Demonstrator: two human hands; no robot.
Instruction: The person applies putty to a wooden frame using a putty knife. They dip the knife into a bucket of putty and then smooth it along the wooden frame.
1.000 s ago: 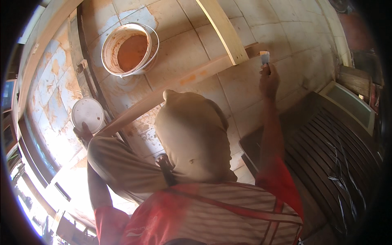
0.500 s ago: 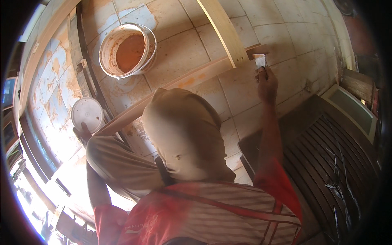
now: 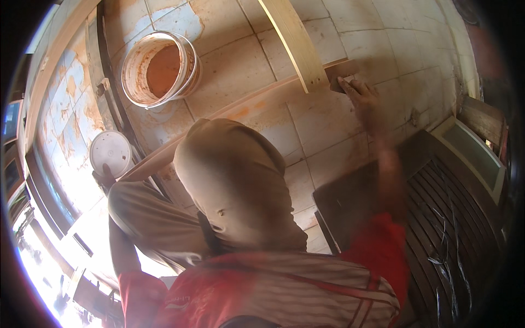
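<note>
My right hand (image 3: 365, 104) is closed on a putty knife at the far end of a long reddish-brown wooden board (image 3: 268, 92). The knife's blade is turned and mostly lost against the wood, and its handle is hidden in my fingers. Low on the left, my left hand (image 3: 104, 179) grips the edge of a round white lid (image 3: 111, 153), fingers partly under it. A white bucket (image 3: 131, 76) with a wire handle stands beyond the board, its inside smeared with orange-brown paste (image 3: 164, 70). Orange patches mark the board's middle.
A pale yellow plank (image 3: 295, 44) rests over the board near my right hand. Dark timber (image 3: 104, 82) runs along the left. At right lies a dark slatted panel (image 3: 426, 213) with plastic strips on it, near a framed pane (image 3: 474, 150). Stained tiles (image 3: 229, 60) cover the floor.
My right hand has moved slightly inward onto the board's end, and the knife's pale blade face no longer shows. My left hand still holds the lid. The whole view has shifted a little.
</note>
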